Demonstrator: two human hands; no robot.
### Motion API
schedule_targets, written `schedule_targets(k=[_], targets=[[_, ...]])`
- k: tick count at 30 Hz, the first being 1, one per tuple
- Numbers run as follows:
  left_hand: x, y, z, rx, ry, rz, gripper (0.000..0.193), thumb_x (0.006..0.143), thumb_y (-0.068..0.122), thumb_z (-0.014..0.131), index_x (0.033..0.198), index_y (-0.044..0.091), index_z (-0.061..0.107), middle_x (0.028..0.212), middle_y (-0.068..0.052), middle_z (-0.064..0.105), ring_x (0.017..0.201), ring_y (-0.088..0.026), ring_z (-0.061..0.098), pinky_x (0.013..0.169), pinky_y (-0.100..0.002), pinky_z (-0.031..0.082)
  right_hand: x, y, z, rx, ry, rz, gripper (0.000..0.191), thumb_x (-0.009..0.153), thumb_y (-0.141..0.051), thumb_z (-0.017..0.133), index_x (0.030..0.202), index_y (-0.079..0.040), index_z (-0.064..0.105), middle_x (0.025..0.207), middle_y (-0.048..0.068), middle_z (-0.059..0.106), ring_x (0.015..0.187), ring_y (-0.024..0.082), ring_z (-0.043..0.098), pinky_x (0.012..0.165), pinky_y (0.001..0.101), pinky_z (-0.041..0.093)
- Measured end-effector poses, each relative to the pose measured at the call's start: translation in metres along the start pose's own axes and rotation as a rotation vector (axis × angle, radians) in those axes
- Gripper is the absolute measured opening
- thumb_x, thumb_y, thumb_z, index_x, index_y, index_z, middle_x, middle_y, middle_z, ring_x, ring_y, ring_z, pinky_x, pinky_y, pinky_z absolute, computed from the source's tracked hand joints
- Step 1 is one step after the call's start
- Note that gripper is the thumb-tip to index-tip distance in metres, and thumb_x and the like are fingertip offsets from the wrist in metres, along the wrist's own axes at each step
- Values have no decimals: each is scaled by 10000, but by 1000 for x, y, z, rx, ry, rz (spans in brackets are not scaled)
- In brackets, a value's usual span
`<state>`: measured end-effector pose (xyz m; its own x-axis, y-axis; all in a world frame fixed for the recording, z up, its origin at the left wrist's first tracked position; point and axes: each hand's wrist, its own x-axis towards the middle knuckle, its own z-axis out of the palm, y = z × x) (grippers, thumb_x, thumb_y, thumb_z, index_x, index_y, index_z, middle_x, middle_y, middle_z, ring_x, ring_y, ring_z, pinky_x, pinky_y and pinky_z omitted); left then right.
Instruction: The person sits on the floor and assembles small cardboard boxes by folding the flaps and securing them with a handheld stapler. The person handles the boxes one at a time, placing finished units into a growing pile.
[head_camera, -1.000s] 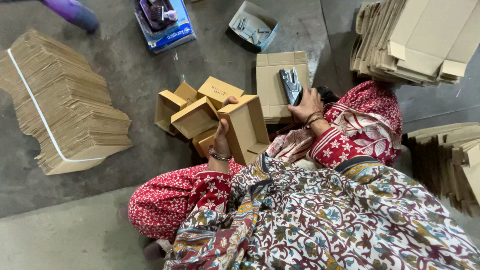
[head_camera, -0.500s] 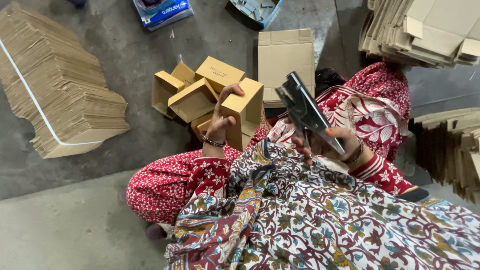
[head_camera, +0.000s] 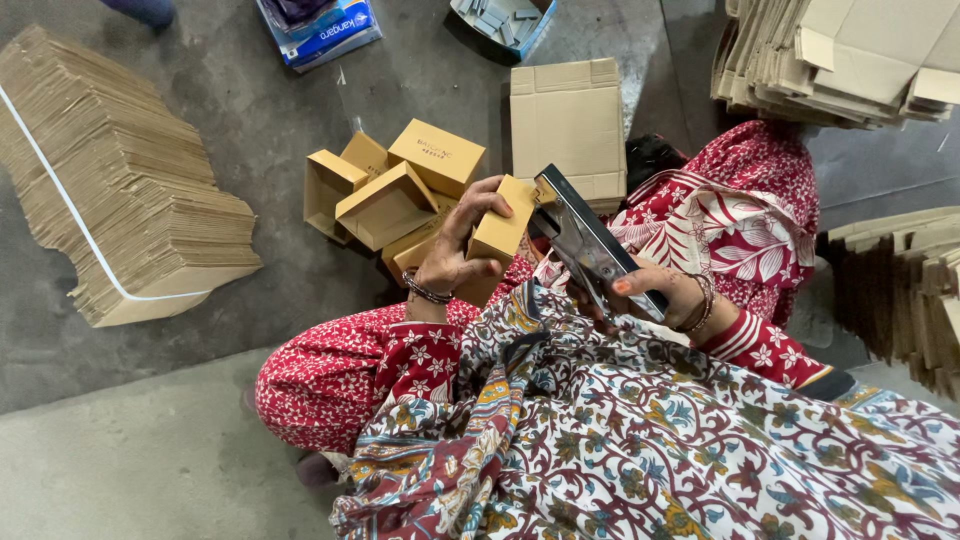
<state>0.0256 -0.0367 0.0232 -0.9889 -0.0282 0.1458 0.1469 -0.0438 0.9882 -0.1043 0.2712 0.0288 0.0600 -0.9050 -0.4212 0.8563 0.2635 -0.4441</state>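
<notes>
Head cam: we saw the left hand (head_camera: 462, 245) wrapped round a small brown cardboard box (head_camera: 503, 231), held up above the lap. The right hand (head_camera: 655, 295) was closed on a black-and-silver stapler (head_camera: 590, 245), its nose touching the box's top edge. Just behind the held box sat a cluster of folded boxes (head_camera: 395, 190) on the grey floor (head_camera: 260, 120), w/ a flat carton sheet (head_camera: 568, 120) beside them. A strapped stack of flat cardboard blanks (head_camera: 120, 220) lay well apart, far left.
</notes>
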Motion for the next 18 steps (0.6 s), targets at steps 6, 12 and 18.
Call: schedule_targets(k=[6,12,18], targets=[[-2,-7,-4,136,-39,-12,764,809,666,798,1342,168,573,1581,-173,432,1501,-356,439,1244,-502,384,19,20,-6,-343,73,-95,404,744,-109,630,1113,54,615,863,137,668,691,194,691,605,315,562],[1,-14,-8,137,-63,-22,757,797,691,782,1308,163,597,1538,-147,487,1485,-332,460,1247,-486,378,27,39,-1,-355,294,23,395,798,-137,686,1126,65,602,787,182,630,613,257,623,545,357,506],[3,-16,-6,156,-50,-82,714,809,677,762,1283,158,638,1499,-119,529,1502,-322,456,1274,-472,363,12,14,2,-534,36,89,738,660,-109,713,1370,-33,527,1130,83,659,1009,168,612,832,321,528]])
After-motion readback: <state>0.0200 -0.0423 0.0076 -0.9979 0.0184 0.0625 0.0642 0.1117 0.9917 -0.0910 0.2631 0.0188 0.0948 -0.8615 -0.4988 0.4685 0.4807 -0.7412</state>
